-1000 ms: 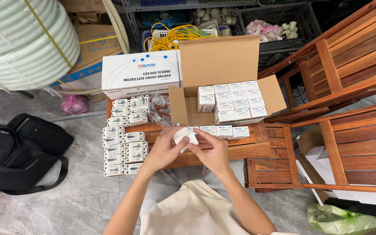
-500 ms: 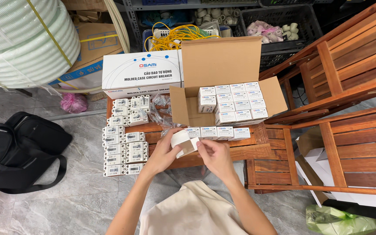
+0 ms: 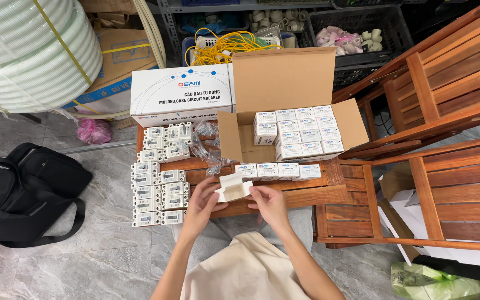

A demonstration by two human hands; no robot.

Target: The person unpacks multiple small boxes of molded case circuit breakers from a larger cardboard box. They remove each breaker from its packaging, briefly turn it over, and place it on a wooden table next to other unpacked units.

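Low wooden slat table, crowded with stock.

I see the wooden table (image 3: 318,191) carrying an open cardboard box (image 3: 284,105), a row of small white cartons (image 3: 278,170), grey circuit breakers (image 3: 158,191), clear plastic wrappers (image 3: 206,147) and a long white box (image 3: 181,94).

Your left hand (image 3: 200,201) and right hand (image 3: 269,203) hold small white cardboard box (image 3: 232,188), flaps open. Just beyond it, row of four small white boxes with blue labels (image 3: 278,170) on slatted wooden table (image 3: 306,195). Behind row, open brown cardboard carton (image 3: 284,89), partly filled with same boxes. Left of carton, long white rectangular box with blue print (image 3: 180,101).
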